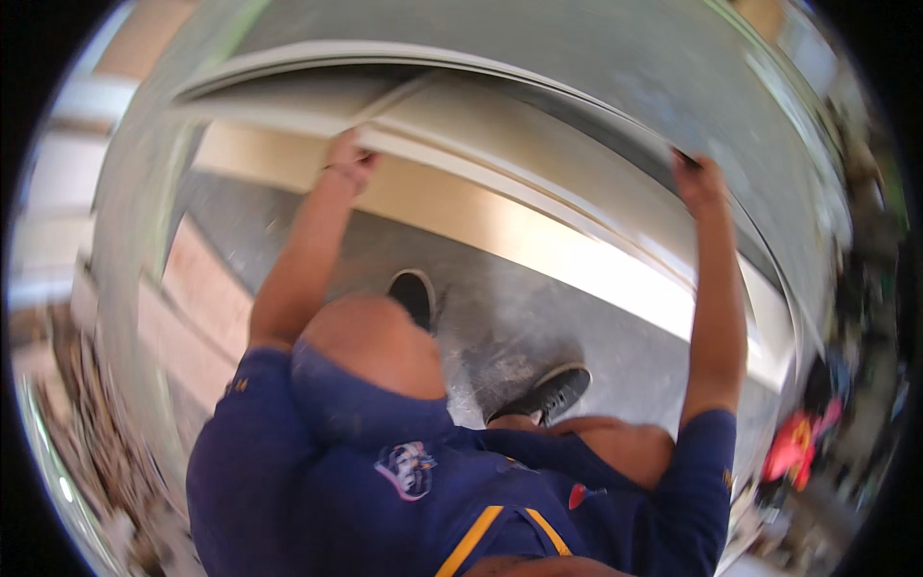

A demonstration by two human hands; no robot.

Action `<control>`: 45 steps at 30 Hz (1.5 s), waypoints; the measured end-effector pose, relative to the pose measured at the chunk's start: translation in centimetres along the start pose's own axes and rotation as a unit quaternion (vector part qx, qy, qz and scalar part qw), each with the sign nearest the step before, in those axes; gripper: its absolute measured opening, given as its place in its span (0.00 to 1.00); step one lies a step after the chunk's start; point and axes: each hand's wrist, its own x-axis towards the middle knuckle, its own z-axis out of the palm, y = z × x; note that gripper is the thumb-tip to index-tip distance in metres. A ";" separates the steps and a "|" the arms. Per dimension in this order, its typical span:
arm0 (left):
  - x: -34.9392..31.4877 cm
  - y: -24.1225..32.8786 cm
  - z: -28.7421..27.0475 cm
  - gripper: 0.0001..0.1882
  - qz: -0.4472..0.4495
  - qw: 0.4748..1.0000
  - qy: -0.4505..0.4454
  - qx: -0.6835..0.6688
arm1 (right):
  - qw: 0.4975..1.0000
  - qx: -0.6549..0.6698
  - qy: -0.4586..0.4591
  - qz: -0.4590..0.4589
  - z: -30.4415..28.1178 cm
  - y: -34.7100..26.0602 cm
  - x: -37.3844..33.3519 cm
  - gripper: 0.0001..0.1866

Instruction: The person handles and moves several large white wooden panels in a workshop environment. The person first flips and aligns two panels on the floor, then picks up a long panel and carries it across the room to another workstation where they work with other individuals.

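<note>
The left hand [351, 163] is curled nearly closed at the near edge of a pale board [500, 135]; whether it has hold of that edge, I cannot tell. The right hand [703, 185] is folded closed around a thin dark piece [686, 158], beside the rim of a grey surface [596, 58]. The board lies between the two hands and reaches beyond the left one. The grey surface spreads beyond both hands. Nearer the body than either grip are the floor [471, 260] and two dark shoes [548, 395].
</note>
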 end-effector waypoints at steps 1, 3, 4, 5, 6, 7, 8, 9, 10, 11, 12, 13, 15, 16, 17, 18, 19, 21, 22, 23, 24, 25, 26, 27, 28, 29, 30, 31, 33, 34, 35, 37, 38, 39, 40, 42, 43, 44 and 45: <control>-0.8 -1.0 2.5 0.12 -0.007 1.000 -0.011 -0.021 | 0.999 0.038 0.003 -0.021 -1.4 -0.9 -0.2 0.14; 1.4 0.6 0.9 0.12 -0.012 0.995 -0.101 -0.010 | 0.987 -0.152 -0.035 -0.038 -0.5 -1.0 -1.9 0.11; 1.7 -0.1 0.7 0.12 -0.001 0.994 -0.103 0.022 | 0.905 -0.416 -0.047 -0.078 -1.4 -1.2 -1.9 0.11; 1.8 0.3 0.1 0.14 -0.011 0.986 -0.164 0.021 | 0.791 -0.598 -0.052 -0.122 -1.5 -1.1 -1.8 0.12; 1.2 1.5 -1.0 0.16 -0.034 0.988 -0.149 0.035 | 0.734 -0.660 -0.051 -0.151 0.9 -0.5 -4.2 0.12; 1.8 4.1 -2.4 0.16 -0.021 0.988 -0.138 0.070 | 0.672 -0.713 -0.047 -0.193 4.3 -1.0 -7.2 0.13; 4.3 6.4 -4.0 0.16 0.030 0.972 -0.188 0.137 | 0.834 -0.531 -0.081 -0.126 4.8 -2.0 -5.9 0.10; 2.7 2.7 -1.8 0.16 -0.021 0.990 -0.112 0.079 | 0.988 -0.144 -0.059 -0.021 1.2 -0.9 -3.9 0.10; 1.9 2.4 -0.8 0.14 -0.048 0.991 -0.095 0.087 | 0.994 0.110 -0.002 0.030 -0.8 -0.6 -2.7 0.13; 1.1 3.7 -0.4 0.14 -0.028 0.991 -0.097 0.088 | 0.993 0.113 0.002 0.033 -0.6 -0.5 -3.1 0.12; 1.2 2.9 -0.2 0.14 -0.028 0.992 -0.091 0.085 | 0.993 0.104 0.020 0.044 -1.2 0.0 -3.2 0.12; 1.5 2.7 -0.9 0.14 -0.021 0.993 -0.084 0.083 | 0.994 0.099 0.026 0.031 -0.3 1.0 -4.0 0.12; 0.7 3.6 -0.6 0.14 -0.005 0.995 -0.056 0.087 | 0.995 0.094 0.037 0.021 0.7 1.3 -5.1 0.11; 1.0 3.8 -0.6 0.16 0.001 0.994 -0.061 0.086 | 0.995 0.094 0.035 0.016 0.7 1.3 -5.1 0.11; 1.3 4.0 -0.5 0.15 -0.003 0.995 -0.060 0.084 | 0.995 0.092 0.032 0.011 0.7 1.4 -5.1 0.11; 1.5 4.0 -0.5 0.15 -0.007 0.995 -0.057 0.081 | 0.996 0.089 0.030 0.008 0.7 1.4 -5.1 0.11; 1.9 4.5 -0.5 0.15 -0.008 0.996 -0.052 0.078 | 0.996 0.090 0.027 0.007 1.2 1.3 -5.1 0.11; 2.7 5.2 -1.0 0.15 0.001 0.995 -0.066 0.079 | 0.996 0.092 0.021 0.006 2.0 1.0 -5.1 0.11; 2.4 5.1 -0.9 0.15 0.002 0.994 -0.071 0.080 | 0.996 0.090 0.023 0.005 2.0 1.0 -5.1 0.11; 2.0 4.8 -0.7 0.15 -0.004 0.995 -0.062 0.078 | 0.996 0.088 0.024 0.005 1.9 1.1 -5.1 0.11; 1.7 4.4 -0.5 0.15 -0.009 0.996 -0.053 0.076 | 0.996 0.086 0.025 0.004 1.9 1.1 -5.1 0.11; 0.8 4.1 -0.2 0.15 -0.013 0.996 -0.043 0.074 | 0.996 0.083 0.029 0.010 1.8 1.0 -4.9 0.11; 0.5 3.9 -0.3 0.15 -0.019 0.996 -0.032 0.080 | 0.996 0.079 0.033 0.015 1.6 0.9 -4.7 0.11; 0.3 3.5 -0.5 0.16 -0.026 0.996 -0.020 0.086 | 0.996 0.076 0.038 0.020 1.4 0.9 -4.5 0.11; 0.2 3.3 -0.8 0.16 -0.028 0.995 -0.008 0.091 | 0.996 0.074 0.035 0.025 1.6 0.7 -4.5 0.11; 0.1 3.3 -1.3 0.17 -0.039 0.994 -0.007 0.099 | 0.996 0.071 0.033 0.029 1.6 0.7 -4.6 0.11; 0.1 3.2 -2.0 0.18 -0.050 0.993 -0.006 0.107 | 0.997 0.070 0.031 0.034 1.8 0.6 -4.7 0.11; -0.1 2.6 -2.5 0.19 -0.064 0.991 -0.006 0.116 | 0.996 0.077 0.031 0.038 1.7 0.6 -4.5 0.11; -0.5 -0.1 -3.4 0.22 -0.074 0.988 0.031 0.135 | 0.994 0.088 0.042 0.047 0.5 1.4 -3.9 0.12; -0.8 -0.8 -3.8 0.22 -0.084 0.986 0.051 0.135 | 0.994 0.089 0.043 0.039 0.6 1.6 -3.8 0.12; -0.7 -1.4 -4.4 0.23 -0.092 0.984 0.071 0.133 | 0.995 0.089 0.042 0.030 1.0 1.8 -3.9 0.13; 0.8 -2.2 -6.2 0.24 -0.128 0.978 0.098 0.135 | 0.996 0.081 0.033 0.026 1.4 1.9 -4.5 0.13; 1.2 -2.6 -6.7 0.25 -0.134 0.975 0.114 0.135 | 0.997 0.072 0.024 0.031 1.5 1.7 -4.9 0.12; 1.5 -2.9 -7.1 0.25 -0.140 0.972 0.130 0.134 | 0.997 0.064 0.015 0.036 1.7 1.5 -5.3 0.12; 1.5 -3.4 -7.4 0.27 -0.149 0.970 0.124 0.147 | 0.997 0.065 0.016 0.038 1.3 1.6 -5.3 0.11; 1.4 -4.8 -7.5 0.27 -0.165 0.972 0.118 0.121 | 0.997 0.066 0.016 0.042 0.8 1.8 -5.4 0.11; 1.3 -5.2 -7.6 0.27 -0.171 0.972 0.118 0.108 | 0.997 0.066 0.019 0.040 0.8 1.8 -5.3 0.11; 1.9 -5.3 -8.2 0.27 -0.172 0.972 0.115 0.114 | 0.997 0.068 0.015 0.040 0.9 1.8 -5.3 0.11; 2.8 -5.7 -8.6 0.26 -0.173 0.971 0.113 0.119 | 0.997 0.068 0.011 0.041 0.9 1.8 -5.3 0.11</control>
